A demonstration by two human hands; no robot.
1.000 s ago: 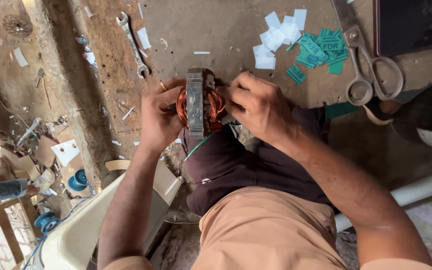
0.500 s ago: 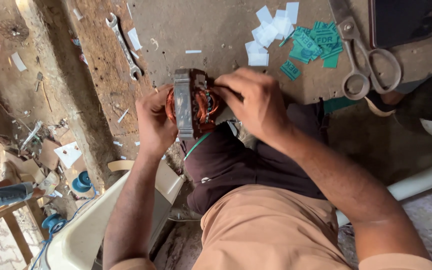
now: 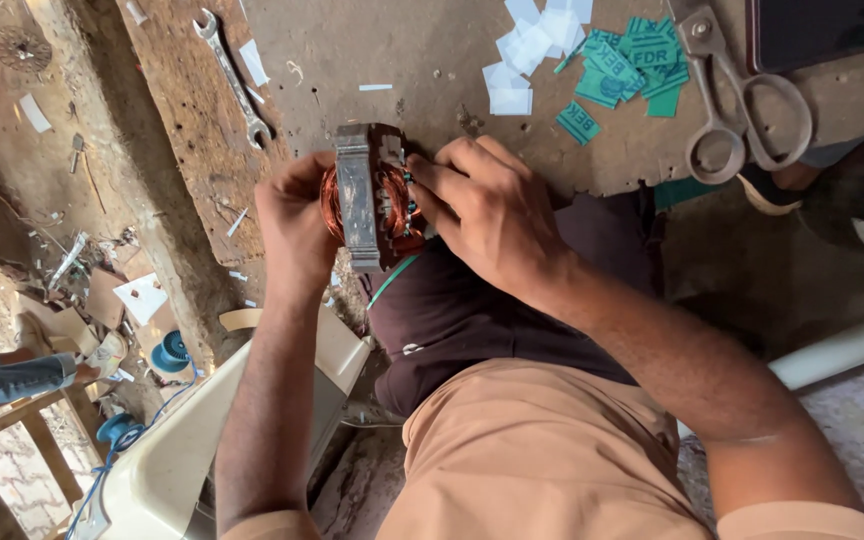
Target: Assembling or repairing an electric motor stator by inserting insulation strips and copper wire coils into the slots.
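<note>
A motor stator [image 3: 364,195] with a grey laminated steel core and copper windings stands on edge at the near rim of the worn wooden workbench [image 3: 422,60]. My left hand [image 3: 292,225] grips its left side, fingers wrapped around the windings. My right hand [image 3: 487,215] covers its right side, fingertips pressed into the core's opening, where a thin green strip hangs down below the stator.
A spanner [image 3: 235,78] lies at the bench's left. White paper slips [image 3: 537,40], green paper pieces [image 3: 632,65], large scissors [image 3: 737,95] and a dark phone [image 3: 817,30] lie at the back right. A white plastic chair [image 3: 202,440] and littered floor sit lower left.
Both hands and the stator have stayed together; my right fingers shifted further into the core's right side. The view has drifted slightly.
</note>
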